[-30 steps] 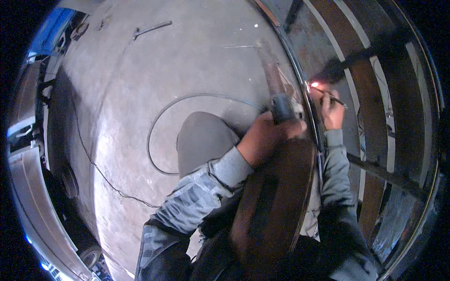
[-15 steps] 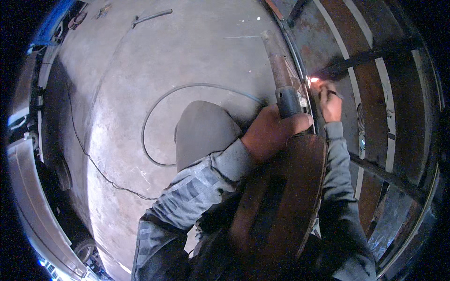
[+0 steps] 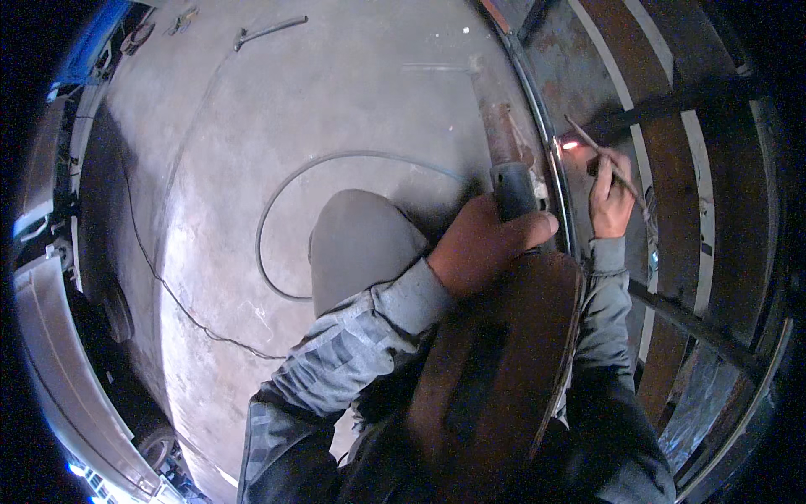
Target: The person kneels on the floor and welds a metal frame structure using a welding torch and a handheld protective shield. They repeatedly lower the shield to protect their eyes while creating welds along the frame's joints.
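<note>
My left hand [image 3: 487, 245] is wrapped round the dark sleeve [image 3: 514, 189] of a tubular tool, which looks like a welding electrode holder. Its rusty metal tube [image 3: 502, 134] points away from me, and a thin rod [image 3: 437, 66] sticks out leftward near its far end. My right hand [image 3: 611, 189] grips a slender stick-like rod [image 3: 579, 129] between its fingers. The rod's tip is just above a small glowing red-hot spot [image 3: 571, 145]. That spot lies beside a dark metal bar [image 3: 541, 109] of a frame, to the right of the tool.
On the right, a metal frame carries dark crossbars [image 3: 697, 323] and brown panels with pale strips. A grey cable [image 3: 267, 227] loops over the concrete floor [image 3: 210, 168]. A hammer [image 3: 270, 32] lies at the far left. A vehicle-like body panel [image 3: 71, 370] lines the left side.
My right hand has drawn back from the glowing spot, slightly right and nearer me, and its rod now shows clearly. The bright flare has shrunk to a red glow. My left hand keeps its hold.
</note>
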A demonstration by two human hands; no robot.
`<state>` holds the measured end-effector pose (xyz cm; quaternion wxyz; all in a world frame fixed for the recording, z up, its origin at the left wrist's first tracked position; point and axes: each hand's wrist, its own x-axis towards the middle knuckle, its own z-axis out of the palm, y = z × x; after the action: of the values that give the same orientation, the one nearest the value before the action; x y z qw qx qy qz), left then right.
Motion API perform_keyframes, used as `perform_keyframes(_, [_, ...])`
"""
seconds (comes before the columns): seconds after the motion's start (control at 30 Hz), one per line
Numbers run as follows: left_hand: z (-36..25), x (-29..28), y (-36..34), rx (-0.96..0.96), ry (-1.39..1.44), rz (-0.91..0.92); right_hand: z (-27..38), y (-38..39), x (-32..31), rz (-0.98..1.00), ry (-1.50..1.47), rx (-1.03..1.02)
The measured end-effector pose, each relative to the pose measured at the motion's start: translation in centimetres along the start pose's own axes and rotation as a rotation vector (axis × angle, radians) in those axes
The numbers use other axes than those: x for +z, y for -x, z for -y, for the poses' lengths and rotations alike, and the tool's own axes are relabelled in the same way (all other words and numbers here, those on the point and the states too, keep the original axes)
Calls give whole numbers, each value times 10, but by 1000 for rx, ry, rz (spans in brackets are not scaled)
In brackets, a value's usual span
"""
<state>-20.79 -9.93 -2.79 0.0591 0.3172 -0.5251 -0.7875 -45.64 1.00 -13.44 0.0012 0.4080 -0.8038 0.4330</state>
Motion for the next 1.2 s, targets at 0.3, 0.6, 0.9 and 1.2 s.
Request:
perform_keyframes(0.3, [-1, 0, -2, -56, -32, 20, -18, -5, 3, 42, -4, -3])
perform_keyframes(0.6, [-20, 6, 1, -83, -37, 66, -38, -9, -4, 87, 86, 3])
perform_keyframes(0.9, [-12, -1, 2, -73, -64, 86, -42, 8, 11, 97, 168, 69])
perform_keyframes(1.2, [-5, 0, 6, -10, 17, 92, -52, 60, 98, 236, -265, 113])
